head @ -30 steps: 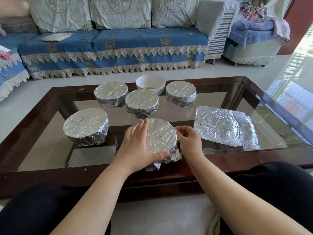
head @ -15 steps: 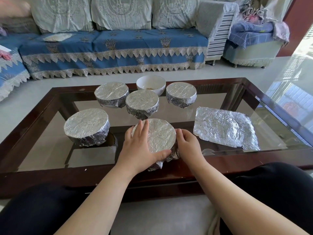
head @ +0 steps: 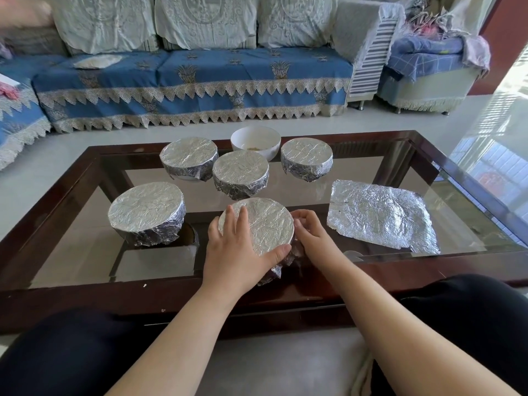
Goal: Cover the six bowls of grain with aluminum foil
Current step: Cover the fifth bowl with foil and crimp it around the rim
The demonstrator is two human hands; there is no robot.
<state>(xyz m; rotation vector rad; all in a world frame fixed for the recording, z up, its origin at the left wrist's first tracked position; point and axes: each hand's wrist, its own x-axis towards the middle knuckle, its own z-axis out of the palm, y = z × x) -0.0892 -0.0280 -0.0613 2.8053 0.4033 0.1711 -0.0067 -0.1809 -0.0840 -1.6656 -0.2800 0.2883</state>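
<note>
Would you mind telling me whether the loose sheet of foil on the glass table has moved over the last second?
No. The loose foil sheet lies in the same spot on the table, to the right of the nearest foil-covered bowl, matching both earlier pictures.

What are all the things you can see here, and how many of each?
Foil-covered bowls: five, silver, on the glass table; one is under the hands.
Uncovered bowl: one, white, a little grain inside, at the table's far edge.
Loose foil sheet: one, silver, crinkled, flat on the table's right side.
Table: one, dark wood frame with glass top.
Sofa: one, blue cover with lace trim, behind the table.
Armchair: one, pale, piled with cloth, far right.
Left hand: rests flat on the nearest bowl's foil.
Right hand: pinches that foil at the rim.
</note>
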